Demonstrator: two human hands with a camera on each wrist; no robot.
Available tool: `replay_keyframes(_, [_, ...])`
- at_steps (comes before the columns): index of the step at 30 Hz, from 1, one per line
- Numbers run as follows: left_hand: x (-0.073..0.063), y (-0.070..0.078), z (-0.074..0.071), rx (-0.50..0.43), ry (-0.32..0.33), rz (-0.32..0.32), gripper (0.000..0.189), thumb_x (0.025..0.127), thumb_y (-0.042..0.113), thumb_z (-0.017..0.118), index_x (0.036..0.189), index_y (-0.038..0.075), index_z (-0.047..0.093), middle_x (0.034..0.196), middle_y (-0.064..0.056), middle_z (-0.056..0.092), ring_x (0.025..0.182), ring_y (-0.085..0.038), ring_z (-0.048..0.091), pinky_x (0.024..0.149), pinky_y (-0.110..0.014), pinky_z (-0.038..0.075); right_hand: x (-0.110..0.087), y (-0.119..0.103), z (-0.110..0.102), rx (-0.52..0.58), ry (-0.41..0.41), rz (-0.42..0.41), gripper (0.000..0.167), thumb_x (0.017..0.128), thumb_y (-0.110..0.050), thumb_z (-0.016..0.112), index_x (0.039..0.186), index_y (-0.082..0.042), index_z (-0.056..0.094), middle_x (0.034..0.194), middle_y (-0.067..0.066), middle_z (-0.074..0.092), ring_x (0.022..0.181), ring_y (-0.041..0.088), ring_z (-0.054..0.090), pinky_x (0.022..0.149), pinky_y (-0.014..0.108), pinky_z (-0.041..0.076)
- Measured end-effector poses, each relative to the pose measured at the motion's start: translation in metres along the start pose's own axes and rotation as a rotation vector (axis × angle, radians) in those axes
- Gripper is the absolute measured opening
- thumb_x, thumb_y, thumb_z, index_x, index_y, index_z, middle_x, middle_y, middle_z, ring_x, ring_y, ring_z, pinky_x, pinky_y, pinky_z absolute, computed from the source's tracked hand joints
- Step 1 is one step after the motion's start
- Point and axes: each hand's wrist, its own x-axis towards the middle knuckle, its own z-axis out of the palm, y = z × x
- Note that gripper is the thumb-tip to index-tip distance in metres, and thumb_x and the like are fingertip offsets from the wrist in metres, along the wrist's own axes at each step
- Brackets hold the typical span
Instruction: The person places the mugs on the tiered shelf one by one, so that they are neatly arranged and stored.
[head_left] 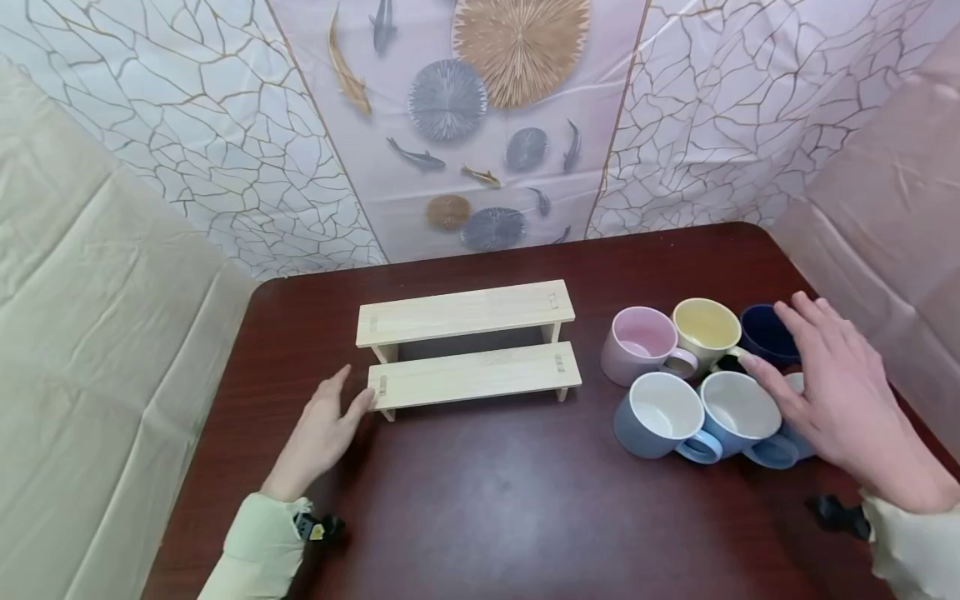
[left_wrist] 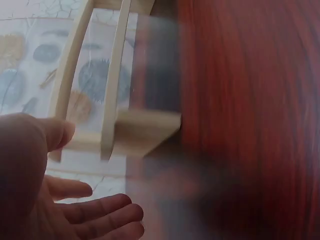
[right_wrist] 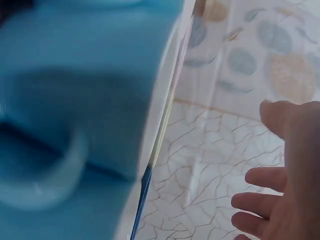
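Observation:
A two-step pale wooden rack stands mid-table. My left hand is at the left end of its lower step, fingers extended, thumb close to the board's edge; the left wrist view shows the same hand with nothing in its grasp. Over the mugs at the right hovers my right hand, fingers spread and holding nothing. Beneath or beside it are a dark blue mug, a yellow mug, a light blue mug and another blue one partly hidden by the hand.
Left of these stand a pink mug and a grey-blue mug, handles toward the right. The dark red-brown table is bordered by a patterned cloth at the back and pale cloth walls at both sides.

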Motion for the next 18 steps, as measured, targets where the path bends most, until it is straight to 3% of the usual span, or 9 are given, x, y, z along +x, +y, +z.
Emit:
replay_keyframes(4, [0.005,0.003,0.013,-0.06,0.027,-0.029,0.069,0.102,0.049,0.043,0.15,0.002,0.03,0.116,-0.017,0.059,0.099,-0.028,0.058,0.086,-0.045,0.045,-0.02,-0.02,0.006,0.069,0.12,-0.022,0.062,0.094,-0.028,0.065,0.14,0.007,0.042,0.15,0.029,0.03,0.139,0.048,0.02,0.108,0.065,0.01])
replay_keyframes(7, [0.008,0.003,0.018,-0.08,0.047,-0.058,0.064,0.102,0.046,0.042,0.149,0.004,0.033,0.099,-0.011,0.062,0.082,-0.022,0.057,0.077,-0.039,0.045,-0.035,-0.036,0.014,0.121,0.231,-0.05,0.053,0.091,-0.024,0.066,0.132,0.007,0.052,0.139,0.03,0.042,0.126,0.051,0.032,0.101,0.06,0.02])
replay_keyframes(9, [0.009,0.004,0.021,-0.095,0.048,-0.074,0.062,0.102,0.045,0.042,0.149,0.005,0.034,0.095,-0.011,0.062,0.08,-0.022,0.057,0.075,-0.038,0.044,-0.046,-0.045,0.02,0.137,0.288,-0.05,0.048,0.089,-0.022,0.067,0.126,0.007,0.056,0.128,0.031,0.047,0.116,0.051,0.036,0.094,0.055,0.024])
replay_keyframes(11, [0.011,0.005,0.022,-0.123,0.049,-0.08,0.061,0.103,0.045,0.041,0.148,0.005,0.035,0.102,-0.013,0.064,0.088,-0.024,0.059,0.08,-0.04,0.045,-0.058,-0.052,0.026,0.127,0.298,-0.006,0.044,0.087,-0.019,0.068,0.12,0.007,0.058,0.117,0.029,0.05,0.106,0.047,0.04,0.086,0.048,0.027])
replay_keyframes(14, [0.015,0.007,0.024,-0.163,0.045,-0.075,0.061,0.103,0.044,0.04,0.148,0.003,0.036,0.123,-0.02,0.06,0.111,-0.029,0.057,0.092,-0.047,0.043,-0.074,-0.058,0.036,0.093,0.235,0.122,0.035,0.087,-0.015,0.07,0.114,0.004,0.058,0.104,0.022,0.052,0.094,0.037,0.047,0.076,0.038,0.034])
replay_keyframes(18, [0.017,0.007,0.027,-0.17,0.036,-0.081,0.057,0.105,0.041,0.037,0.145,0.001,0.039,0.14,-0.023,0.049,0.13,-0.032,0.045,0.103,-0.051,0.037,-0.089,-0.062,0.049,0.043,0.118,0.305,0.025,0.09,-0.018,0.068,0.108,-0.003,0.059,0.097,0.014,0.056,0.084,0.028,0.052,0.064,0.041,0.042])
